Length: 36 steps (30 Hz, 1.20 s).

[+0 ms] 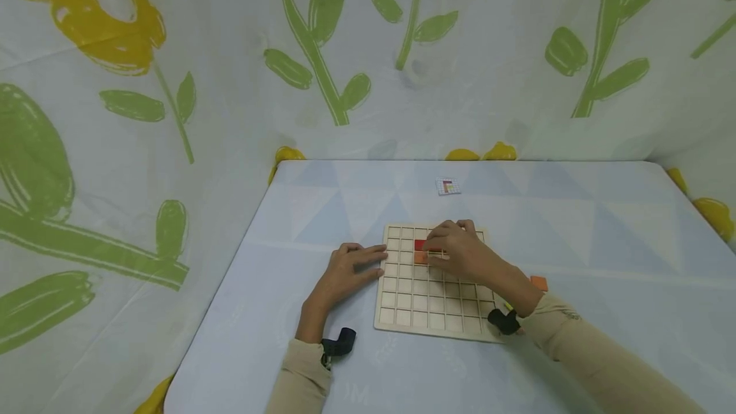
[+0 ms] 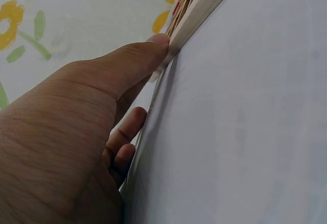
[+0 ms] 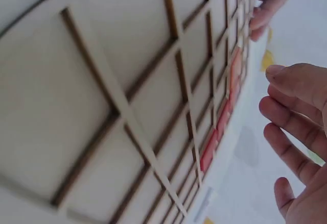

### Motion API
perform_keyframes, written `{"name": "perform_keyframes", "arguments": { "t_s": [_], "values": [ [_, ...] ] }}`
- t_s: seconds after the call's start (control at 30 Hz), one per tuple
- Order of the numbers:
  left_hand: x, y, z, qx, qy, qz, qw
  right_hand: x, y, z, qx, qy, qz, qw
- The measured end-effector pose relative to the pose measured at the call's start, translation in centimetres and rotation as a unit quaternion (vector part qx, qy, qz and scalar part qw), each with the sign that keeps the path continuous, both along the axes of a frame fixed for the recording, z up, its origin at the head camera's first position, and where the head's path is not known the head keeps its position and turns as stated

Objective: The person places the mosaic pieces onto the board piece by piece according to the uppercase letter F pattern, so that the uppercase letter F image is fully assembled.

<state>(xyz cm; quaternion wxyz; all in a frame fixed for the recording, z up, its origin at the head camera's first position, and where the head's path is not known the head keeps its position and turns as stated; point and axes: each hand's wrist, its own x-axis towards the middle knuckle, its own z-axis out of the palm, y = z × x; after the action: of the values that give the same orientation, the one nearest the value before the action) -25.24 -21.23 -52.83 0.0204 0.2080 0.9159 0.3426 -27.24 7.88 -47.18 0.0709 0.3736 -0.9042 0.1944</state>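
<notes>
A pale wooden grid board (image 1: 404, 302) lies on the table. Red tiles (image 1: 419, 245) sit in its upper cells, with an orange tile (image 1: 421, 258) just below, partly covered by my right hand. That right hand (image 1: 467, 255) hovers over the board, its fingers loosely bent and apart. In the right wrist view no piece shows between those fingers (image 3: 294, 114), and red tiles (image 3: 208, 150) run along the far part of the grid. My left hand (image 1: 343, 273) rests at the board's left edge with extended fingers; its thumb (image 2: 148, 50) touches the wooden side.
A small printed card (image 1: 448, 186) with a coloured grid pattern lies behind the board. Right of the board, beside my right forearm, are a loose orange tile (image 1: 538, 283) and a sliver of yellow (image 1: 508, 306). Flower-patterned cloth (image 1: 218, 114) surrounds the table.
</notes>
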Motion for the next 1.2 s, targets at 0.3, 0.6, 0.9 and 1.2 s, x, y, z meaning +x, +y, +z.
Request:
{"name": "perform_keyframes", "arguments": {
  "t_s": [0.3,0.6,0.9,1.2],
  "values": [
    [0.0,0.1,-0.2,0.002,-0.001,0.007,1.0,0.7,3.6,0.8,-0.01,-0.014,-0.046,0.9988],
    [0.2,0.3,-0.1,-0.002,-0.001,0.012,0.9999,1.9,7.0,0.9,-0.018,-0.025,-0.076,0.9966],
    [0.1,0.3,-0.1,-0.004,-0.006,0.015,0.9999,3.0,9.9,0.3,-0.026,0.005,-0.094,0.9952],
    [0.4,0.3,0.1,-0.001,-0.02,0.026,0.9995,3.9,12.1,-0.6,-0.011,-0.02,-0.128,0.9915]
  ]
}}
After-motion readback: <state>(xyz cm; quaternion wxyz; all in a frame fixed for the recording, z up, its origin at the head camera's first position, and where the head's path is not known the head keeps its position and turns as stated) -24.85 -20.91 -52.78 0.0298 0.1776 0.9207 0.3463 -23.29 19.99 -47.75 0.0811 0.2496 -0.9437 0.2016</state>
